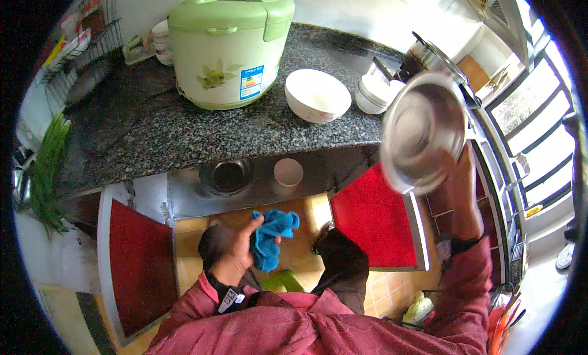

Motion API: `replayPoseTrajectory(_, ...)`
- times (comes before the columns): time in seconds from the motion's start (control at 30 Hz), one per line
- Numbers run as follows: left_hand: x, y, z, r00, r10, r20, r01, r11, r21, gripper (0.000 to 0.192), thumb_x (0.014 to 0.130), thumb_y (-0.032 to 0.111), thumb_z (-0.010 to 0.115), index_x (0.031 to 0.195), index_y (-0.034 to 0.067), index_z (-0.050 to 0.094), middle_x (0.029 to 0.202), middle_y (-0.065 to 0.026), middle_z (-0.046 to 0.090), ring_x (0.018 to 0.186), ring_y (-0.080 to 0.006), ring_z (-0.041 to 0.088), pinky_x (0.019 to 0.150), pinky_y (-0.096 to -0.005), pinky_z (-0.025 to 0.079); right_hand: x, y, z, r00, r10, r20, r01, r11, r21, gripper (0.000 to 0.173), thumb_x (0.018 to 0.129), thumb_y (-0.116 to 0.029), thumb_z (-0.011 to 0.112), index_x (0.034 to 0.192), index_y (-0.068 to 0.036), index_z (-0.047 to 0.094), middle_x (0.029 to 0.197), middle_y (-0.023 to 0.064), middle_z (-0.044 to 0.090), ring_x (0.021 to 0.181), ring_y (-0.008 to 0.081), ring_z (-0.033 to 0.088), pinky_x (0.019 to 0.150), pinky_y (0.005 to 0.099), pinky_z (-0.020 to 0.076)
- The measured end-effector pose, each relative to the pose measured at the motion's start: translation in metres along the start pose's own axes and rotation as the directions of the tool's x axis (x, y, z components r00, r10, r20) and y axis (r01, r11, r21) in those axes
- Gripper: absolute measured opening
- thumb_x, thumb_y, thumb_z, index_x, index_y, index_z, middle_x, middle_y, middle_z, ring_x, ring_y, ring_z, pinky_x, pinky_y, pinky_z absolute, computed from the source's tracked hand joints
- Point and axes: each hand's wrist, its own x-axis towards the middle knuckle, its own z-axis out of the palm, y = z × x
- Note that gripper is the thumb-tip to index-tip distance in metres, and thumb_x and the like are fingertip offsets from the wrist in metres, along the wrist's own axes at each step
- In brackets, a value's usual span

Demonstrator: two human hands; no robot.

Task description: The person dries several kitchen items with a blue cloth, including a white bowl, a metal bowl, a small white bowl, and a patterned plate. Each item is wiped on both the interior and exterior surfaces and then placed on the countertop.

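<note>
My left hand (238, 251) grips a crumpled blue cloth (271, 240) in front of the open lower cabinet. On the right, my right hand (459, 180) holds a round stainless steel basin (413, 125) by its rim, tilted and blurred by motion. Behind the basin are a stack of white bowls (371, 98) and a metal pot (425, 56); the basin hides part of both. A larger white bowl (317, 98) stands on the granite counter (220, 132), left of the stack. Inside the cabinet, a dark round pot (229, 175) and a pale round item (288, 172) rest on the shelf.
A green and white rice cooker (229, 47) stands at the back of the counter. Two red cabinet doors, left (142, 263) and right (376, 217), swing out on either side of my legs. Green leafy stalks (48, 180) lie at the left edge. A barred window (535, 121) is at right.
</note>
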Motion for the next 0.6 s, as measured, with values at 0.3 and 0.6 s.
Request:
replayPoseTrajectory(0.3, 0.032, -0.023, -0.08, 0.982, 0.017, -0.19, -0.023, 0.999, -0.03, 0.037, 0.089, 0.03, 0.057, 0.114, 0.004, 0.059, 0.093, -0.0122, 0.067, 0.076, -0.0214, 0.064, 0.065, -0.0336, 0.052, 0.245, 0.023, 0.115, 0.936, 0.312, 0.166, -0.326, 0.943, 0.069, 0.07, 0.086, -0.008, 0.057, 0.146, -0.023, 0.024, 0.09, 0.0128, 0.063, 0.057, 0.021, 0.062, 0.041, 0.0355, 0.0553)
replayPoseTrajectory(0.6, 0.04, -0.007, -0.098, 0.95, 0.064, -0.305, -0.081, 0.996, -0.046, 0.037, 0.09, 0.03, 0.057, 0.116, 0.003, 0.058, 0.096, -0.0138, 0.067, 0.077, -0.0218, 0.064, 0.064, -0.034, 0.052, 0.295, 0.046, 0.216, 0.838, 0.402, 0.369, -0.378, 0.915, -0.14, 0.061, 0.086, -0.006, 0.055, 0.141, -0.022, 0.033, 0.075, 0.0076, 0.06, 0.049, 0.0145, 0.057, 0.046, 0.0351, 0.0569)
